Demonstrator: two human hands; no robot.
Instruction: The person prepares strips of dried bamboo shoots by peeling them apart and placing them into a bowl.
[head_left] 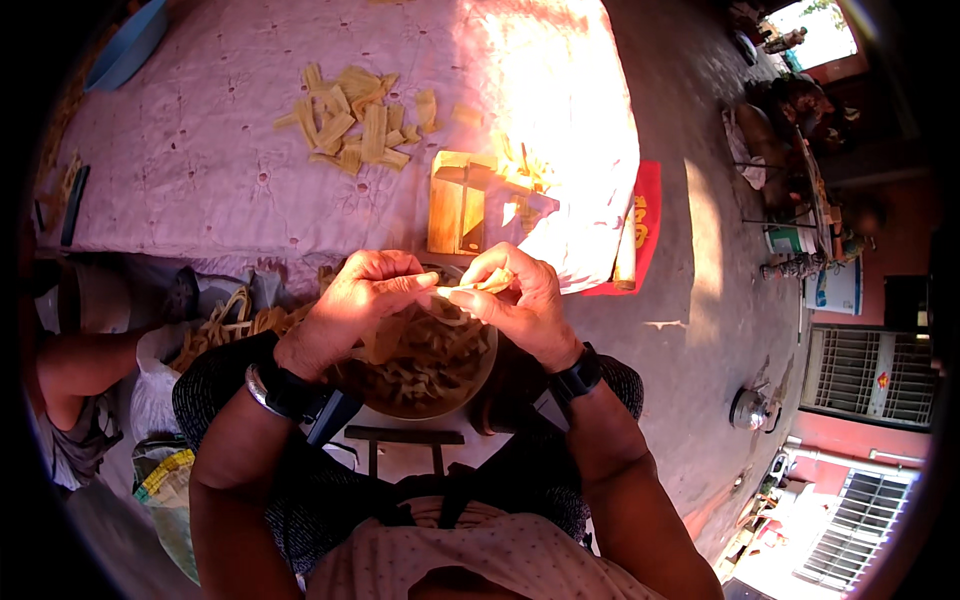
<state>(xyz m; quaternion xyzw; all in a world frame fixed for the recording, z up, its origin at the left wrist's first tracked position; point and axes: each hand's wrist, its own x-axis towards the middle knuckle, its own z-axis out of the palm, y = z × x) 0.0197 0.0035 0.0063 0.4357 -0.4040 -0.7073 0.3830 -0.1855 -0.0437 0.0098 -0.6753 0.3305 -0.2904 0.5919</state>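
Both hands meet above a round basin (pixel 488 372) between my knees. My left hand (pixel 352 305) is closed, thumb and index finger pinching one end of a small pale yellow strip (pixel 494 281). The other part of that strip is gripped by my right hand (pixel 530 310), its fingers curled and thumb pressed in. Part of the strip is hidden by the fingers. Below lie many thin, curled, yellowish-brown strips (pixel 425 365) in the basin. Just beyond my hands, a wooden box-like holder (pixel 447 215) stands at the table's near edge.
A pile of flat, ribbed yellow pieces (pixel 350 125) lies on the pink-clothed table (pixel 200 170). A blue basin (pixel 128 45) sits far left. At left, another person's arm (pixel 95 365) is beside a white sack (pixel 158 375) near more strips. Red cloth or paper (pixel 648 225) hangs at right.
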